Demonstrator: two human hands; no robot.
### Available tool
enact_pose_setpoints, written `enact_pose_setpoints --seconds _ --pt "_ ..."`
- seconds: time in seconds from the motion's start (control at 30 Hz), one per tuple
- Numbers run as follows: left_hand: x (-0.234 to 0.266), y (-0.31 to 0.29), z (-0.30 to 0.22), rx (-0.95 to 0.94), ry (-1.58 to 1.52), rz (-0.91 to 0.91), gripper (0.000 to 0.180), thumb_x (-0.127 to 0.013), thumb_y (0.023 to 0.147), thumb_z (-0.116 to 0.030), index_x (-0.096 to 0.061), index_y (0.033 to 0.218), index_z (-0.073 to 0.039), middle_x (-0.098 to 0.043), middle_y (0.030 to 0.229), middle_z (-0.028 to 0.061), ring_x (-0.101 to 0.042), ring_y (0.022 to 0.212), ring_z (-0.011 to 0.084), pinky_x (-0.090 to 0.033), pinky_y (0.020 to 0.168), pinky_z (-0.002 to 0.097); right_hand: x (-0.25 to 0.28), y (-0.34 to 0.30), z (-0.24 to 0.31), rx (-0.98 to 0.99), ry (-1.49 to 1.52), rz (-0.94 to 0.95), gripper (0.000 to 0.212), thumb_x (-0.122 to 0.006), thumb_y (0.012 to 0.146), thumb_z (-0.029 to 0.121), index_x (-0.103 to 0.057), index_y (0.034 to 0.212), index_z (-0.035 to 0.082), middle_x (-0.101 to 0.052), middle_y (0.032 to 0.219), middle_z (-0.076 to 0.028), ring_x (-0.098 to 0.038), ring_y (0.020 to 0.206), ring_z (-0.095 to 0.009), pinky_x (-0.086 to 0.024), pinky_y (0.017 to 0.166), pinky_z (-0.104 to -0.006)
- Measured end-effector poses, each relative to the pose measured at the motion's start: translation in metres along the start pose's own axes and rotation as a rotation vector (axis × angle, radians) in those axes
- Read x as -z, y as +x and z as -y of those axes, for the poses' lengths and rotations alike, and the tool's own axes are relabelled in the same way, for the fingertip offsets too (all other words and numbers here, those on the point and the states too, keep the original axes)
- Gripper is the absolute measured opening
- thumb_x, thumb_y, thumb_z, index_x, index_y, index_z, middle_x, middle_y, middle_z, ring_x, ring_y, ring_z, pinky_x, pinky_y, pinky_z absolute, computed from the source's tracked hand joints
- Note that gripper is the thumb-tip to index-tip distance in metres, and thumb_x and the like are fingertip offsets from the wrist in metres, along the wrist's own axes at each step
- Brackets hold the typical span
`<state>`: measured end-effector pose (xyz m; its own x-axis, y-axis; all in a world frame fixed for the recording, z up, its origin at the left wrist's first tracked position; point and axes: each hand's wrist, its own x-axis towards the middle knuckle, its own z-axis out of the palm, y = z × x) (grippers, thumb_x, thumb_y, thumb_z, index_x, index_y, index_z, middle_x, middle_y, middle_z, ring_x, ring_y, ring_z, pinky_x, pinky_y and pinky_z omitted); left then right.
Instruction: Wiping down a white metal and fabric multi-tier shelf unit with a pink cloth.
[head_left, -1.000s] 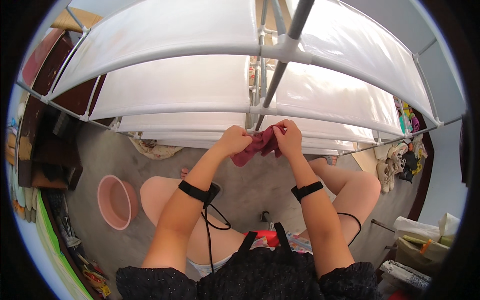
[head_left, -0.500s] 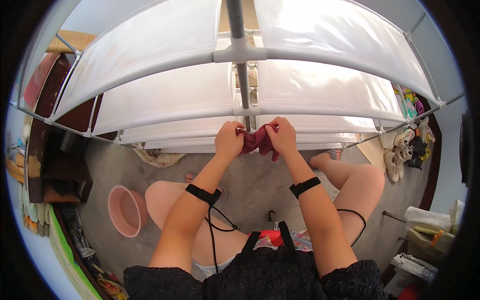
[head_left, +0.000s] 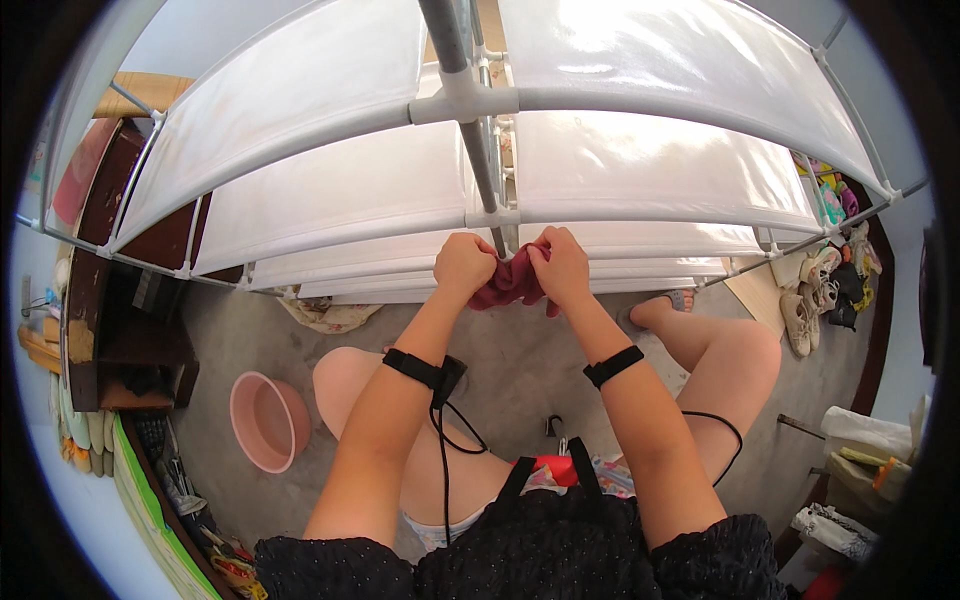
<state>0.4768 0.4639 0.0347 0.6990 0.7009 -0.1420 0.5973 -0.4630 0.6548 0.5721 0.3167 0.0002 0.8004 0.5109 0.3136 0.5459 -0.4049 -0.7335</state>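
Note:
A dark red cloth (head_left: 510,278) is bunched between my two hands, close to the central upright pole (head_left: 477,160) of a white shelf rack (head_left: 330,185). My left hand (head_left: 465,262) is closed on the cloth's left end. Gripping its right side, my right hand (head_left: 560,262) has a loose bit of fabric hanging below the fingers. Both hands are just under a lower shelf's front bar. Whether the cloth touches the pole behind it cannot be made out.
A pink basin (head_left: 270,422) stands on the grey floor to the left. Dark wooden furniture (head_left: 125,330) is beyond it. Shoes (head_left: 800,318) lie at the right, with stacked bags (head_left: 865,455) nearer me. Black cables (head_left: 445,470) trail from bands on my forearms.
The view has shifted slightly, and the rack's pole now leans more. My hands have stayed on the cloth, which is bunched more tightly, with less of it hanging down.

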Motion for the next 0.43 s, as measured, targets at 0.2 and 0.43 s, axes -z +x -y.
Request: enact_pose_setpoints --seconds 0.2,0.43 --pt "-0.005 -0.004 0.007 -0.02 -0.01 -0.043 0.015 -0.067 0.072 -0.013 -0.078 0.082 -0.013 -0.074 0.086 0.0118 -0.071 0.084 0.032 -0.056 0.076 0.0407 0.005 0.002 0.0 0.027 0.025 0.087 0.013 -0.069 0.087 0.019 -0.066 0.09 0.007 -0.065 0.094 -0.014 -0.064 0.088 -0.038 -0.051 0.078 -0.0467" --pt "-0.017 -0.017 0.015 -0.089 -0.106 -0.189 0.017 -0.065 0.075 -0.011 -0.078 0.086 -0.012 -0.074 0.093 0.0148 -0.071 0.089 0.0339 -0.056 0.079 0.0447 0.033 0.021 0.026 0.032 0.061 0.273 0.011 -0.069 0.085 0.015 -0.07 0.091 0.005 -0.071 0.094 -0.017 -0.067 0.093 -0.037 -0.052 0.08 -0.0449"
